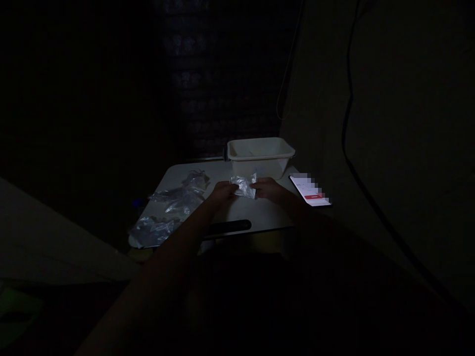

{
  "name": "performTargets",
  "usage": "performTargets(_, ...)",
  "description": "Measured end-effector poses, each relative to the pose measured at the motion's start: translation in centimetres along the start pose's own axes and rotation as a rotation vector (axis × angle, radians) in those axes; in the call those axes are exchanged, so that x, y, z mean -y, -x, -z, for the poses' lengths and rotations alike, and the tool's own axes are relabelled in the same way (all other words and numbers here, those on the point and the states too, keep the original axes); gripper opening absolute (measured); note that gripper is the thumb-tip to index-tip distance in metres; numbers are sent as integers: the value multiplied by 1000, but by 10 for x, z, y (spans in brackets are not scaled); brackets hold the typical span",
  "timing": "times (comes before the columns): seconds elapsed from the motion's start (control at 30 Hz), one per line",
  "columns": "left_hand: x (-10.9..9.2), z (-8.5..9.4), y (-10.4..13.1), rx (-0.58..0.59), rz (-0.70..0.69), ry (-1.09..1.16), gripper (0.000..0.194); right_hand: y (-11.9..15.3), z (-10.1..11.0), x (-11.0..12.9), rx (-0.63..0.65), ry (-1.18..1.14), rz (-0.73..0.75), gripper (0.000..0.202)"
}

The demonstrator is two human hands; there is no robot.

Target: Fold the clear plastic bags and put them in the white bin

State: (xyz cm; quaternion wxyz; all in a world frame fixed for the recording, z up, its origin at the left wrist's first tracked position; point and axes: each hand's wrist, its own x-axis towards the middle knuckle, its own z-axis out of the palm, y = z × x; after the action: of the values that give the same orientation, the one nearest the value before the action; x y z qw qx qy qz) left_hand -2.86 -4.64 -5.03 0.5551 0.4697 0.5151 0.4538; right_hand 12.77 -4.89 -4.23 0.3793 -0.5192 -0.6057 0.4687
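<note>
Between my two hands is a small, folded piece of shiny clear plastic (245, 187), seemingly a plastic bag, held above the middle of a small white table (256, 217). My left hand (224, 191) pinches its left side, thumb on top. The right edge is gripped by my right hand (267, 190) in the same way. Several crumpled clear plastic bags (181, 198) lie spread over the table's left side, left of my left forearm. Just beyond my hands stands a cream plastic tub (260, 167); its floor is hidden.
A lit phone (310, 190) lies at the table's right edge. Along the near edge runs a dark slot or handle (230, 226). A dark cable (347, 118) hangs down the right wall. The room is very dark, with blinds (208, 79) behind the table.
</note>
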Motion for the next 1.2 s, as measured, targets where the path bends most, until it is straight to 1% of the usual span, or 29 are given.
performTargets(0.1,1,-2,2,25,29,-82,9,-1,3,-1,23,-191,-101,8)
performTargets(0.23,1,-4,4,9,17,-181,13,-2,6,-3,-40,-204,-125,10)
performTargets(0.4,-1,-4,5,18,-46,-235,20,0,13,-4,-81,-80,-110,8)
performTargets(0.53,-1,-5,5,42,-61,-272,22,5,19,-4,-62,63,-67,12)
performTargets(0.63,1,-11,6,66,-68,-282,23,8,25,-7,-36,124,-11,15)
performTargets(0.73,2,-20,5,58,-62,-300,23,9,33,-11,-35,216,28,17)
performTargets(0.8,1,-26,2,-27,-37,-321,24,10,42,-13,-58,335,66,18)
performTargets(0.9,-4,-30,-4,-250,-11,-282,30,13,55,-15,-88,483,135,16)
performTargets(0.97,-10,-28,-10,-355,10,-243,36,16,62,-16,-99,556,169,12)
performTargets(1.1,-23,-21,-24,-453,73,-195,45,19,67,-17,-139,733,216,14)
performTargets(1.2,-30,-20,-32,-476,88,-148,44,20,68,-16,-166,802,258,14)
